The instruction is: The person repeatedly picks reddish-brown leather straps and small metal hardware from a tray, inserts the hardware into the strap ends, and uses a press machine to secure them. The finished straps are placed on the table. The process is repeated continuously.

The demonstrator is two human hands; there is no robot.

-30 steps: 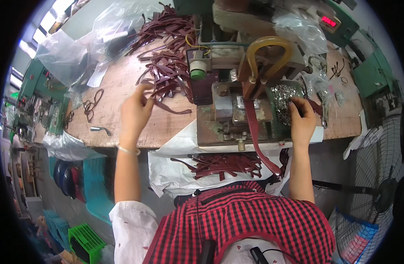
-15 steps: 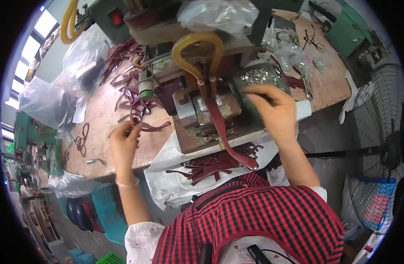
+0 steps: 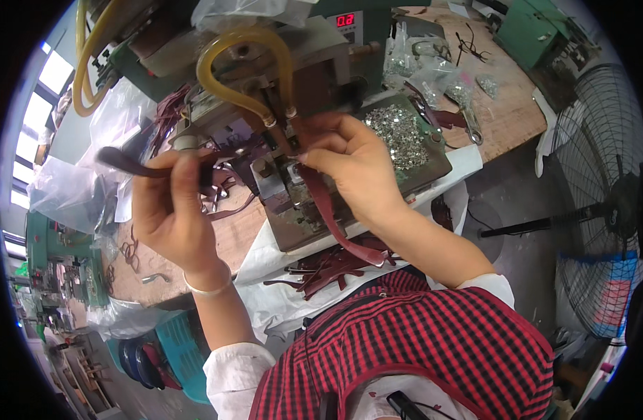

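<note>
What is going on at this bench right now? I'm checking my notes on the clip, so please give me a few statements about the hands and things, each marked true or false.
1. The left hand holds a dark strap raised above the bench. True.
2. The right hand rests on the standing fan. False: it is at the machine, its fingers pinching a dark red strap that hangs over the front edge.
3. A yellowish hose loops over the machine. True.
4. The tray of small silvery parts lies left of the left hand. False: it sits just behind the right hand.
5. The person wears a plain blue top. False: red and black checks.
</note>
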